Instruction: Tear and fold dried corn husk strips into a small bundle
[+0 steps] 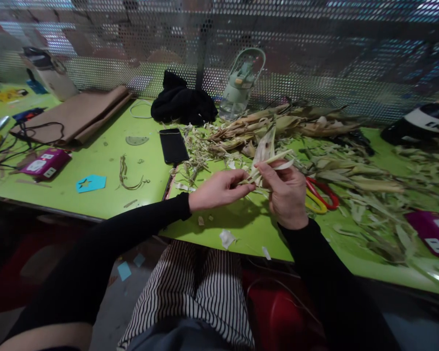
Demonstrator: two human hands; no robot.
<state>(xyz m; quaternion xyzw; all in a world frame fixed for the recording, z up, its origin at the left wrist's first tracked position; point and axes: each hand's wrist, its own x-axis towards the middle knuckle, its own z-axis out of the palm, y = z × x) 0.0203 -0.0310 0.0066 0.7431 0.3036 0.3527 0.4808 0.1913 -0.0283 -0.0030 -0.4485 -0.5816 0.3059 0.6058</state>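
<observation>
Striped lap nearest, below the table [153,165] edge. Above it, left hand [219,190] pinching thin strips of a dry corn husk [264,147], right hand [287,195] closed round its base. Probably light, papery, quick to tear lengthwise; best gripped low, near the thicker end. Scissors [320,197] just beside.

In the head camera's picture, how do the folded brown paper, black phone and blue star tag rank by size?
1. Folded brown paper
2. Flat black phone
3. Blue paper tag with star, only slightly smaller

Green table [106,158], husks [278,124], phone [173,145], scissors [320,196]
</observation>
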